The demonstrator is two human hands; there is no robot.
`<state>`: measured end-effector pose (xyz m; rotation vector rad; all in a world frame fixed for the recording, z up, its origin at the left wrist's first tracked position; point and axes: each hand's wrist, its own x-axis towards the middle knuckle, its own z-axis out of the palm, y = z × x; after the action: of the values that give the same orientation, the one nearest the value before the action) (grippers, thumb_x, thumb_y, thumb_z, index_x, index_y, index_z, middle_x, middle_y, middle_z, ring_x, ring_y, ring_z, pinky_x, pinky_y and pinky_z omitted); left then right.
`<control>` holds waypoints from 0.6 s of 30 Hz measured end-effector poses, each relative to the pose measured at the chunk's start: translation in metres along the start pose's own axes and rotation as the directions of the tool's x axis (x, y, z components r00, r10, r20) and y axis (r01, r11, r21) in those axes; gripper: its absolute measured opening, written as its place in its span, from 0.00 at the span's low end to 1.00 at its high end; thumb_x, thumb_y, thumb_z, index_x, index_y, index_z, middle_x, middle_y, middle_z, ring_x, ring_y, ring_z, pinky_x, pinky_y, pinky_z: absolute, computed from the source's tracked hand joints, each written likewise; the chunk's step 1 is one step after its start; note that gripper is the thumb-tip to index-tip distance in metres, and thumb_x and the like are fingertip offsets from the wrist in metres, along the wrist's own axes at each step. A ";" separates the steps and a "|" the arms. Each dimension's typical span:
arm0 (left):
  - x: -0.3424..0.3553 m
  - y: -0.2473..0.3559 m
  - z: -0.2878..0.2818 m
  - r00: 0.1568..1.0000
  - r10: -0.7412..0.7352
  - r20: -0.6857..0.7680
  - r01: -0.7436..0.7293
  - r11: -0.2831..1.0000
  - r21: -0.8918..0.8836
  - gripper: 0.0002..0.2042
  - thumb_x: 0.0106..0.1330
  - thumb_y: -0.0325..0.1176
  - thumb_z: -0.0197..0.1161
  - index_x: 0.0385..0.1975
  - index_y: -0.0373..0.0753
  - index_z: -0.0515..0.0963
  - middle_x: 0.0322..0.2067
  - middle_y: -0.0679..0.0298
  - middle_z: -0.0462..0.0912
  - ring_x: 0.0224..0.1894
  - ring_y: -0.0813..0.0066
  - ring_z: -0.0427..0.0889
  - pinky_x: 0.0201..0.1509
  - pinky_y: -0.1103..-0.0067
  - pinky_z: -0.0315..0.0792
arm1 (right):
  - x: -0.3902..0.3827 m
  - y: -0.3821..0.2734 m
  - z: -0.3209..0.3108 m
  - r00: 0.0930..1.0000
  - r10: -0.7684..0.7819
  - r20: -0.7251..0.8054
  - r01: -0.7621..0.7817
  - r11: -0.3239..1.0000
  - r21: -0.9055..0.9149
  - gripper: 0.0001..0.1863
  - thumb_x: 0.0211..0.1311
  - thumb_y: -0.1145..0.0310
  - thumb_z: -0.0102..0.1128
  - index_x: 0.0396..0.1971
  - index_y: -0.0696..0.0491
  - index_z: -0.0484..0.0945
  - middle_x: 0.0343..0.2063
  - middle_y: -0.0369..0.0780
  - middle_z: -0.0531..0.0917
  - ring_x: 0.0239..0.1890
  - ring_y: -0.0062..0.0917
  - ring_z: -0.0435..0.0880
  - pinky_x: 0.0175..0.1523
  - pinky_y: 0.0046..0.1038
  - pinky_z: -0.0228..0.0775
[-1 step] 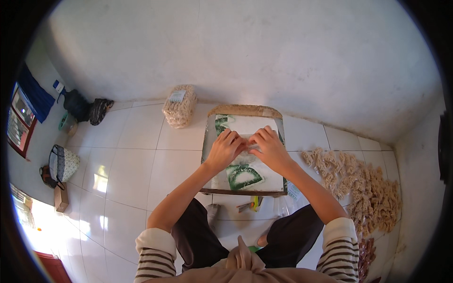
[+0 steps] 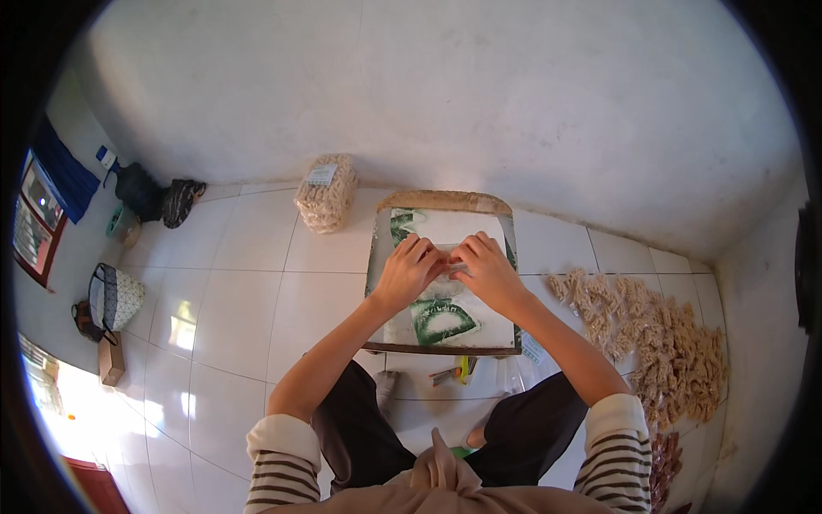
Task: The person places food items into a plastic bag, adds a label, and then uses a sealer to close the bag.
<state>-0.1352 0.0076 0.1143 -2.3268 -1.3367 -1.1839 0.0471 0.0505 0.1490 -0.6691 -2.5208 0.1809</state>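
My left hand and my right hand meet over the middle of a small low table. The fingertips of both are pinched together on a thin piece of clear plastic, most of which the fingers cover. I cannot make out its full shape. Beneath my hands lies a worn white tabletop sheet with green patches. One hand is almost touching the other.
A tall clear pack of pale, knobbly pieces stands by the wall. Many small filled plastic packets spread over the floor at right. Small tools lie under the table's near edge. A white patterned bag is far left.
My right hand has shifted very slightly, its fingers drawn a little closer to my left hand. Everything else looks the same.
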 end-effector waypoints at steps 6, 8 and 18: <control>-0.005 0.002 0.002 0.999 0.009 -0.033 -0.010 0.999 -0.036 0.10 0.47 0.28 0.68 0.27 0.37 0.76 0.26 0.65 0.71 0.30 0.66 0.71 0.33 0.74 0.70 | -0.006 0.006 0.017 0.993 -0.116 -0.009 0.116 0.993 -0.029 0.08 0.45 0.78 0.56 0.29 0.58 0.74 0.32 0.39 0.73 0.41 0.32 0.71 0.49 0.31 0.65; -0.012 0.004 0.000 1.000 -0.003 -0.015 0.002 0.998 -0.055 0.10 0.46 0.28 0.69 0.27 0.37 0.75 0.26 0.65 0.71 0.31 0.67 0.72 0.33 0.75 0.71 | -0.011 0.002 0.021 0.994 -0.108 -0.027 0.108 0.994 -0.004 0.08 0.45 0.79 0.55 0.29 0.58 0.74 0.31 0.40 0.73 0.40 0.33 0.71 0.49 0.31 0.66; -0.073 0.074 -0.035 0.845 -0.533 0.033 0.489 0.747 -0.450 0.12 0.57 0.32 0.65 0.38 0.37 0.71 0.31 0.62 0.74 0.32 0.71 0.75 0.37 0.78 0.74 | -0.101 -0.033 0.063 0.979 -0.075 -0.187 0.071 0.997 -0.025 0.15 0.41 0.81 0.55 0.35 0.59 0.75 0.30 0.39 0.72 0.39 0.32 0.73 0.46 0.32 0.68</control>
<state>-0.1144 -0.0991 0.0985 -2.1786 -1.9184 -1.9235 0.0754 -0.0281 0.0579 -0.5715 -2.3630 0.0652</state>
